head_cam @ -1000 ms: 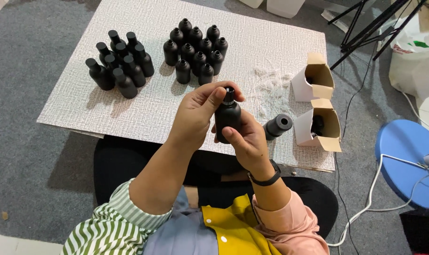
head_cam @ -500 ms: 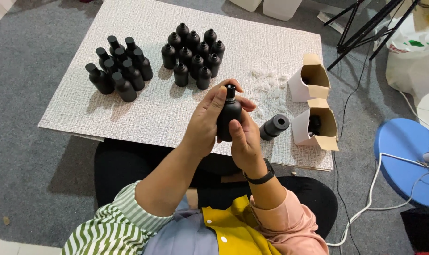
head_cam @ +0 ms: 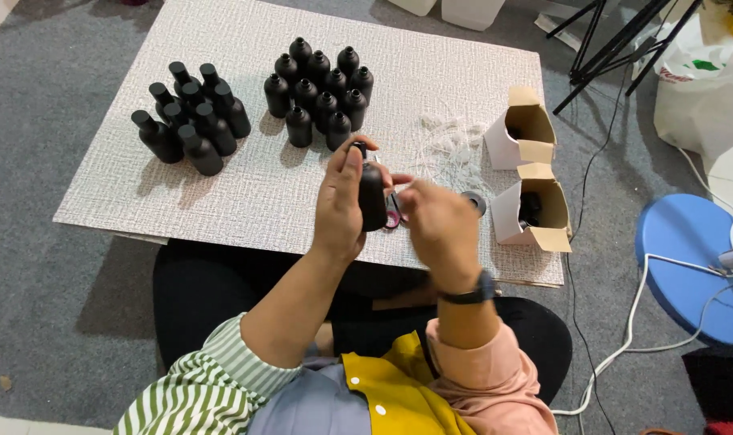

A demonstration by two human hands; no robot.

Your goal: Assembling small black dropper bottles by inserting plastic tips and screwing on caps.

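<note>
My left hand (head_cam: 338,211) is wrapped around a small black bottle (head_cam: 373,196) and holds it upright over the near edge of a white textured board (head_cam: 221,189). Just to its right is my right hand (head_cam: 437,225), blurred and off the bottle, with its fingertips next to a small reddish thing (head_cam: 394,217). I cannot tell whether it holds that. A black cap (head_cam: 473,200) lies on the board past the right hand.
Two clusters of several black bottles stand on the board, one at the left (head_cam: 193,121) and one in the middle (head_cam: 322,89). Loose white bits (head_cam: 451,137) and two open cardboard boxes (head_cam: 527,129) (head_cam: 535,211) are at the right. Beyond are a blue round stool (head_cam: 689,258), a white cable (head_cam: 624,322) and tripod legs (head_cam: 616,48).
My right hand has come off the bottle and drawn back to the right. The left hand still holds the bottle at about the same place.
</note>
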